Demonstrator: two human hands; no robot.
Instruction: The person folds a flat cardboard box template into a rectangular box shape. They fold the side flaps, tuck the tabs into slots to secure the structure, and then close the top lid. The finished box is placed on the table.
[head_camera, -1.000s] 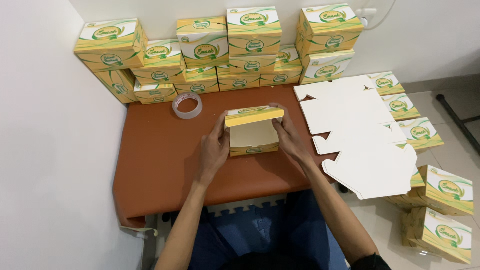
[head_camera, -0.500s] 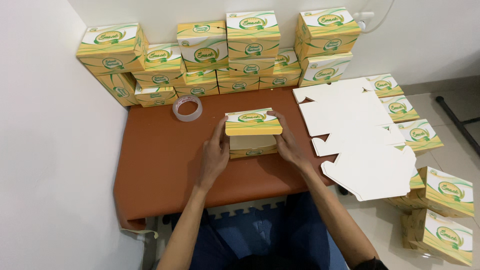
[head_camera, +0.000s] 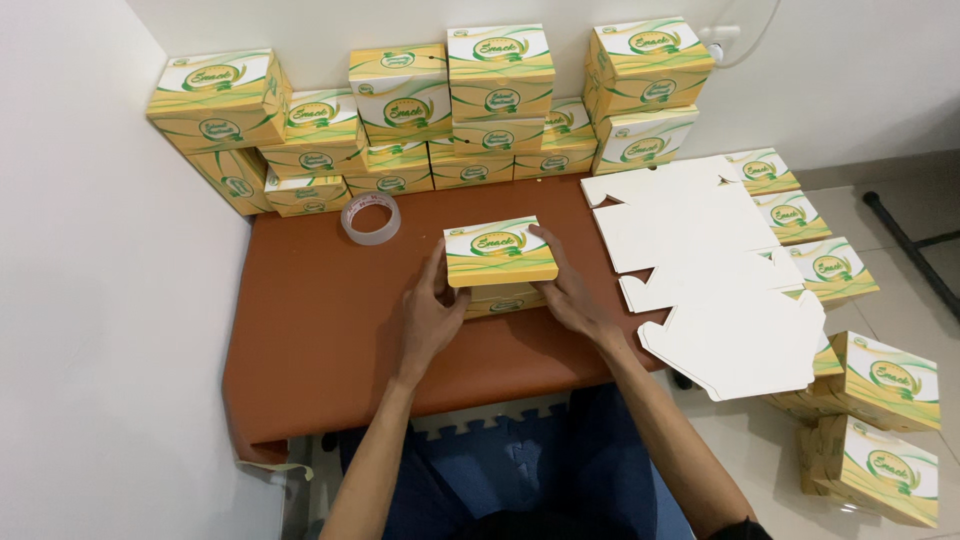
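Note:
A small yellow, white and green cardboard box (head_camera: 500, 262) sits on the brown table (head_camera: 320, 330), its lid folded down flat. My left hand (head_camera: 432, 318) presses against the box's left side. On the other side my right hand (head_camera: 570, 290) grips it, thumb along the lid's right edge. Both hands hold the box between them.
Several finished boxes (head_camera: 440, 110) of the same kind are stacked along the white wall behind. A roll of clear tape (head_camera: 370, 218) lies at the back left. Flat unfolded box blanks (head_camera: 700, 270) overlap the table's right edge. More boxes (head_camera: 880, 420) stand on the floor at right.
The box's lid, raised a second ago with the open inside showing, has been folded down shut. Both hands stayed at the box's sides.

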